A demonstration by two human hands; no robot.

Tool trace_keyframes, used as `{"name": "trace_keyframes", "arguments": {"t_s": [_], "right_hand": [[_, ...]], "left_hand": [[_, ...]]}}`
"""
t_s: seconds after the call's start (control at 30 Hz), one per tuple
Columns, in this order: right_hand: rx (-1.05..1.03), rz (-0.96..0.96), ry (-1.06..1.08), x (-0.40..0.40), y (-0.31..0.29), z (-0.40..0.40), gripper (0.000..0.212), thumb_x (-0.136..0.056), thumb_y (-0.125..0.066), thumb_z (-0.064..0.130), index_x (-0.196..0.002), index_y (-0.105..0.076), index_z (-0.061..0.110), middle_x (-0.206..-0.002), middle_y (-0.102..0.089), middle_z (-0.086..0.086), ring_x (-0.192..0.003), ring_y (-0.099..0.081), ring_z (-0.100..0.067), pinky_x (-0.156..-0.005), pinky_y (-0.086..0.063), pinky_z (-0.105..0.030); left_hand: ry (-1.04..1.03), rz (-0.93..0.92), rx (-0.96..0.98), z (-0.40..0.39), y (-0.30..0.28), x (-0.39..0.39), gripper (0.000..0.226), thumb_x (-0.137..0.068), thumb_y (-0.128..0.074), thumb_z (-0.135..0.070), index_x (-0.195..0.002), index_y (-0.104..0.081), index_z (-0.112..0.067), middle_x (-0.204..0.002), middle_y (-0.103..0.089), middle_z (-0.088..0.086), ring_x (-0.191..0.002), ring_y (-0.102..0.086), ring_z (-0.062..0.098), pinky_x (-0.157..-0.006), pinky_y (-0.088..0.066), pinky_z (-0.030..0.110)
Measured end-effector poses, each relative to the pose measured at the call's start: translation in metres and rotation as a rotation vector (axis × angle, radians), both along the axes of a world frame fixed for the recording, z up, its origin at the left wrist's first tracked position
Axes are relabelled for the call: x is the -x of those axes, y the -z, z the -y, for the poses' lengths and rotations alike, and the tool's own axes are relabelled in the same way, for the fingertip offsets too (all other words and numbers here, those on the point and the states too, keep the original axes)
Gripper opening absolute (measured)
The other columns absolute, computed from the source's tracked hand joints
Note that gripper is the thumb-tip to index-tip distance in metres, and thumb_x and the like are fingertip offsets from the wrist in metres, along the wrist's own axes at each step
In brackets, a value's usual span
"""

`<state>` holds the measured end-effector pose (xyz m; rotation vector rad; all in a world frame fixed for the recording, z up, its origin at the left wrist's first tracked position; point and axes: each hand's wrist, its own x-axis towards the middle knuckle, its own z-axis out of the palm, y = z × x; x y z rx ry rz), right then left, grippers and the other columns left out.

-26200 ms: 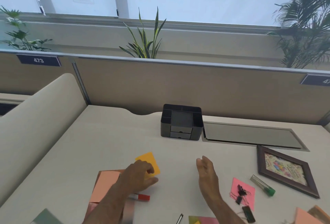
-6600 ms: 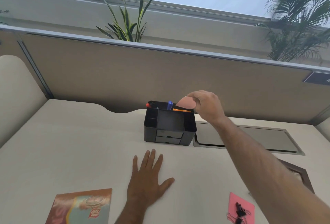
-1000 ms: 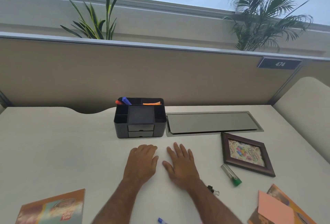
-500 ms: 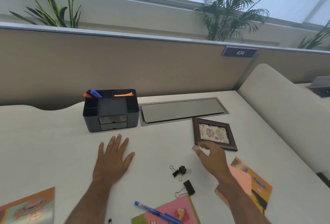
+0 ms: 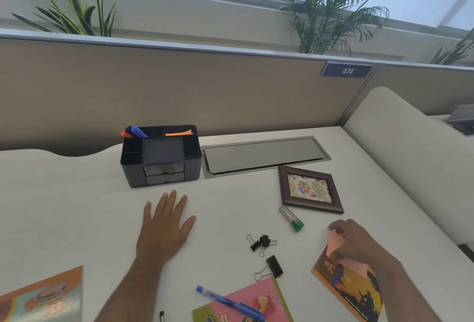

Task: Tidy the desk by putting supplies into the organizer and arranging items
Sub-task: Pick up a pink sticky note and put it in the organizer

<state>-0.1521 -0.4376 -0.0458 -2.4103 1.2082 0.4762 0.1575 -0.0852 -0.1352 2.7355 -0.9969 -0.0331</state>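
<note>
A black desk organizer (image 5: pixel 189 160) stands at the back of the desk with a red and a blue marker and orange notes in its rear slots. My left hand (image 5: pixel 164 226) lies flat and open on the desk in front of it. My right hand (image 5: pixel 356 239) pinches the lifted corner of a salmon sticky note (image 5: pixel 334 243) that lies on an orange booklet (image 5: pixel 351 288) at the right. Black binder clips (image 5: pixel 261 241) (image 5: pixel 273 266), a green-capped tube (image 5: pixel 291 218) and a blue pen (image 5: pixel 228 302) lie loose on the desk.
A brown picture frame (image 5: pixel 310 189) lies flat right of a grey cable hatch (image 5: pixel 264 155). A pink booklet (image 5: pixel 246 303) sits at the front edge, another booklet (image 5: pixel 43 296) at the front left. A partition wall runs behind; a padded divider rises on the right.
My right hand moved right, from beside the tube and frame, onto the orange booklet and pinched the salmon sticky note's corner. My left hand stayed flat.
</note>
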Motion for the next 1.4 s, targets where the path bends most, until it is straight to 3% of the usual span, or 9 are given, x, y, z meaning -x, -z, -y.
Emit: {"name": "trace_keyframes", "arguments": {"t_s": [0.2,0.37,0.47,0.77,0.9,0.97,1.1,1.27,1.4], "right_hand": [[0.004,-0.002,0.012,-0.005,-0.007,0.0,0.051,-0.049,-0.089,0.031,-0.091,-0.059,0.026,-0.097,-0.056,0.006,-0.085,-0.055,-0.009,-0.067,-0.049,-0.026],[-0.044,-0.034,0.038,-0.006,-0.01,0.0,0.063,-0.061,-0.086,0.024,-0.109,-0.046,0.03,-0.109,-0.055,0.002,-0.088,-0.056,-0.012,-0.067,-0.049,-0.026],[-0.016,-0.015,0.021,-0.018,-0.019,0.004,0.051,-0.072,-0.079,0.018,-0.112,-0.049,0.031,-0.117,-0.053,-0.001,-0.096,-0.055,-0.015,-0.066,-0.043,-0.022],[-0.006,0.542,0.083,-0.109,-0.076,-0.054,0.026,-0.074,-0.083,0.014,-0.085,-0.065,0.029,-0.092,-0.062,0.01,-0.079,-0.058,-0.007,-0.055,-0.045,-0.024],[-0.19,0.666,0.043,-0.151,-0.065,-0.1,0.018,-0.075,-0.08,0.007,-0.078,-0.069,0.02,-0.084,-0.071,0.003,-0.076,-0.066,-0.014,-0.058,-0.054,-0.031],[-0.251,0.672,0.013,-0.169,-0.056,-0.12,0.017,-0.076,-0.079,0.007,-0.076,-0.069,0.021,-0.087,-0.071,0.002,-0.077,-0.067,-0.016,-0.058,-0.054,-0.031],[-0.287,0.683,-0.07,-0.199,-0.043,-0.149,0.02,-0.075,-0.08,0.011,-0.073,-0.068,0.026,-0.087,-0.069,0.006,-0.083,-0.065,-0.015,-0.063,-0.052,-0.027],[-0.321,0.75,-0.197,-0.234,-0.044,-0.176,0.016,-0.072,-0.082,0.01,-0.073,-0.07,0.021,-0.078,-0.068,0.008,-0.075,-0.062,-0.006,-0.064,-0.049,-0.023],[-0.372,0.838,-0.147,-0.247,-0.032,-0.174,0.023,-0.072,-0.083,0.006,-0.074,-0.068,0.023,-0.074,-0.068,0.008,-0.069,-0.062,-0.005,-0.063,-0.051,-0.023]], "left_hand": [[0.007,0.001,0.009,0.0,-0.001,0.0,0.081,-0.088,0.005,-0.069,-0.151,-0.029,-0.03,-0.16,-0.023,-0.001,-0.148,-0.017,0.02,-0.118,-0.007,0.05],[0.01,-0.014,-0.002,-0.001,-0.001,0.0,0.083,-0.088,0.007,-0.069,-0.15,-0.031,-0.03,-0.159,-0.025,0.0,-0.147,-0.02,0.02,-0.117,-0.006,0.05],[0.008,-0.037,-0.022,-0.002,-0.003,0.0,0.08,-0.09,0.003,-0.069,-0.149,-0.034,-0.029,-0.158,-0.029,0.0,-0.146,-0.025,0.021,-0.116,-0.006,0.049],[0.023,-0.078,-0.041,-0.002,-0.004,0.0,0.077,-0.092,-0.003,-0.068,-0.145,-0.043,-0.028,-0.154,-0.038,0.001,-0.143,-0.033,0.022,-0.114,-0.009,0.049],[0.03,-0.156,0.115,-0.002,-0.006,-0.005,0.092,-0.077,-0.001,-0.084,-0.149,-0.031,-0.033,-0.159,-0.023,-0.009,-0.148,-0.013,0.013,-0.118,0.005,0.043],[0.047,-0.22,0.294,0.001,-0.016,-0.004,0.09,-0.076,-0.018,-0.087,-0.146,-0.036,-0.033,-0.152,-0.035,-0.014,-0.143,-0.027,0.011,-0.119,-0.008,0.038],[0.156,-0.351,0.61,0.019,-0.048,0.007,0.07,-0.076,-0.072,-0.058,-0.137,-0.049,-0.031,-0.132,-0.047,-0.024,-0.121,-0.042,-0.003,-0.102,-0.037,0.022],[0.26,-0.098,0.751,0.028,-0.082,-0.015,0.018,-0.084,-0.071,-0.022,-0.101,-0.074,-0.017,-0.093,-0.073,-0.006,-0.082,-0.062,0.009,-0.071,-0.056,0.038],[0.328,-0.014,0.658,0.025,-0.104,-0.036,0.011,-0.084,-0.071,-0.007,-0.094,-0.075,-0.011,-0.083,-0.073,0.002,-0.074,-0.063,0.016,-0.065,-0.057,0.038]]}}
